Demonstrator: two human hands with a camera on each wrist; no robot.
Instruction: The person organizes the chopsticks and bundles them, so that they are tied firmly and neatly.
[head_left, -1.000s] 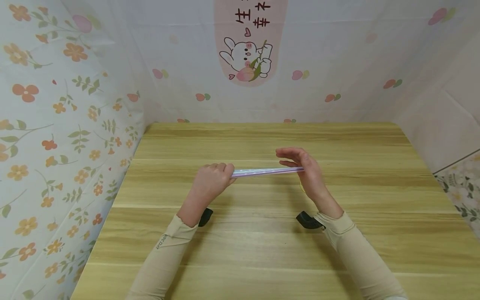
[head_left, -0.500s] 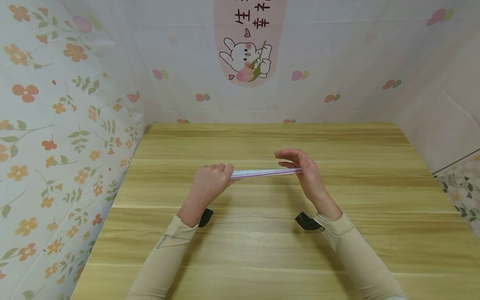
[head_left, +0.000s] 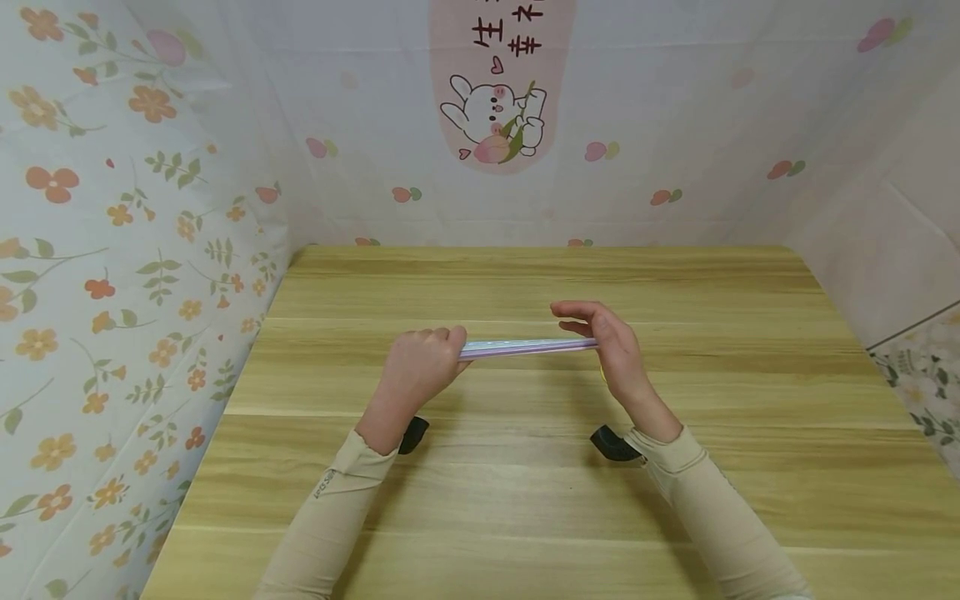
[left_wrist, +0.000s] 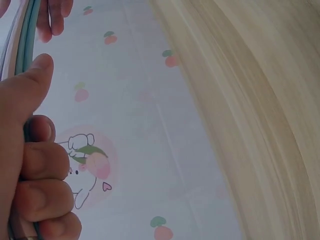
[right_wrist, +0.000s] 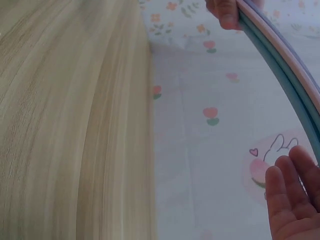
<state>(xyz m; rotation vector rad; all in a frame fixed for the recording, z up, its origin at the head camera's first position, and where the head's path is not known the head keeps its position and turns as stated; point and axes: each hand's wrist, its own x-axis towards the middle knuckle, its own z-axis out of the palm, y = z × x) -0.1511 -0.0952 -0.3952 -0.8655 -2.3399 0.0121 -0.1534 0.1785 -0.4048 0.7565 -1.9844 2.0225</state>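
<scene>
Parts of the bundle of pastel rods (head_left: 532, 347) are out of sight: one end vanishes inside the left hand (head_left: 423, 362), the other beside the thumb of the right hand (head_left: 618, 350), so whether it touches that palm cannot be made out. In the left wrist view the bundle runs along the left edge and is cut off; in the right wrist view it slips past the right edge, showing teal, pink and lavender rods side by side. How many rods there are is hard to tell.

The left hand's fingers curl tightly round the bundle, its thumb (left_wrist: 37, 82) lying along the rods. The right hand's fingers (right_wrist: 280, 192) are extended and only slightly bent, with the thumb apart from them, not closed round the rods. Between the hands, the bundle spans nearly level above the wood-grained table (head_left: 525, 517).

Near the wrists, two black pieces (head_left: 615, 443) show, each partly covered by an arm. A thin yellow curve (head_left: 603, 377) peeks out beside the right wrist, mostly hidden. On the patterned cloth (head_left: 360, 100) behind, the lettering above a rabbit drawing (head_left: 498, 117) is cropped.
</scene>
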